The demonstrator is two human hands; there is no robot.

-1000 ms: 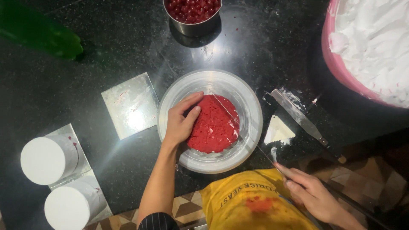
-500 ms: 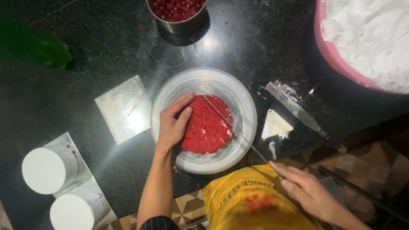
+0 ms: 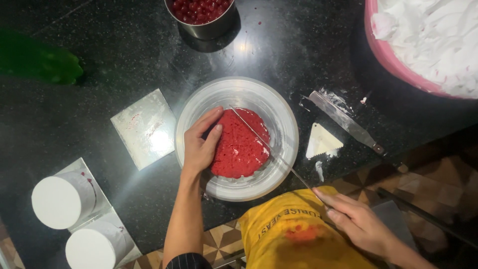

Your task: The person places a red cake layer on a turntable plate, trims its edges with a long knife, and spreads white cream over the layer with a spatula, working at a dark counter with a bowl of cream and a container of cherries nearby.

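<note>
Head view: left hand (image 3: 200,147) cupped loosely against red cake (image 3: 240,144) on clear turntable (image 3: 284,117). Right hand (image 3: 359,222) closed around long knife (image 3: 271,148), blade across cake.

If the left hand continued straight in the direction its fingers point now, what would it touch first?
The left hand points up and right, resting on the red cake layer. Going on, it would likely meet the thin knife blade crossing the cake, then the clear turntable rim; depth is uncertain.

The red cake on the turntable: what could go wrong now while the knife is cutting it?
The left hand rests against the red cake, with fingers near the long knife held by the right hand; a slip might nick them. The blade lies at a slant, so the layer may come out uneven. The turntable could turn.
</note>
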